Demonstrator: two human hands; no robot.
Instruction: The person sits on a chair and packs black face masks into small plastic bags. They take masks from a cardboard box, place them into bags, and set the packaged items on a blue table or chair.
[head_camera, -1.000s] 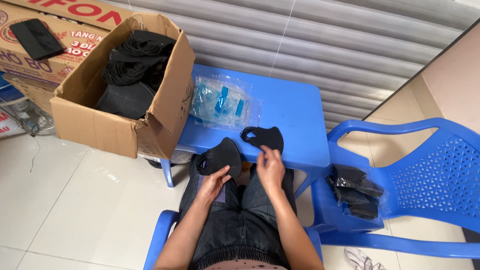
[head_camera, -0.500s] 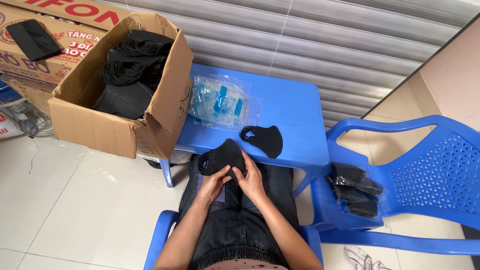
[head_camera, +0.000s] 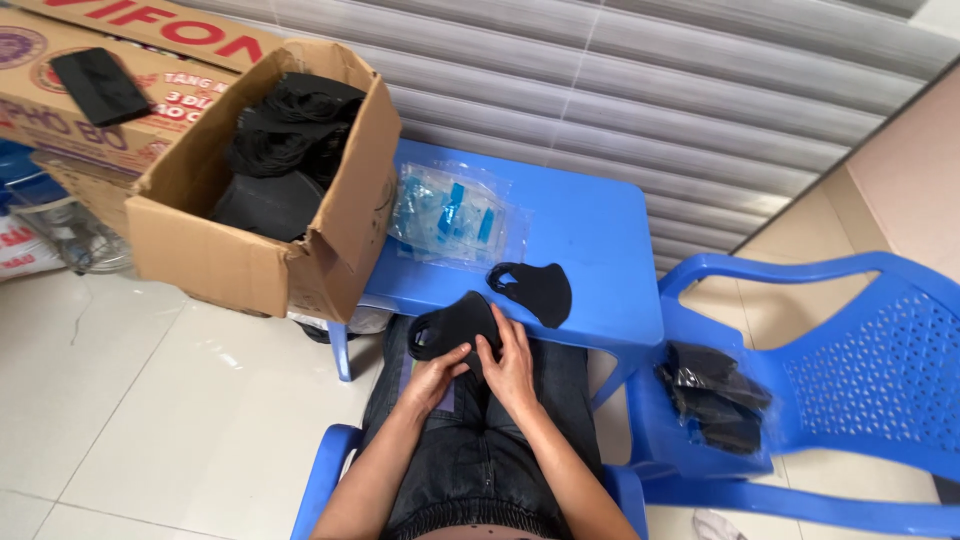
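At the far left a flat cardboard carton (head_camera: 60, 100) carries a black pouch (head_camera: 98, 85) on top. Just right of it stands an open cardboard box (head_camera: 240, 265) packed with a heap of black masks (head_camera: 285, 150), its near flap leaning against the edge of the blue plastic table (head_camera: 590, 230).

On the table's left part lies a stack of clear plastic sleeves (head_camera: 455, 212) with blue print. Below it, at the table's near edge and over the person's lap, both hands work one black cloth mask (head_camera: 450, 325). The left hand (head_camera: 435, 378) grips the mask's lower edge from beneath, fingers curled close around the fabric. The right hand (head_camera: 512, 365) lies on the mask's right side, fingers nearly together and pressed flat on the cloth, thumb tucked under. The mask looks matte and softly domed, with an ear loop showing as an oval opening at its left end.

A second black mask (head_camera: 535, 290) lies flat on the table just right of the held one, apart from both hands.

Farther right, a blue plastic chair (head_camera: 860, 380) holds a pile of bagged black masks (head_camera: 715, 395) on its seat.
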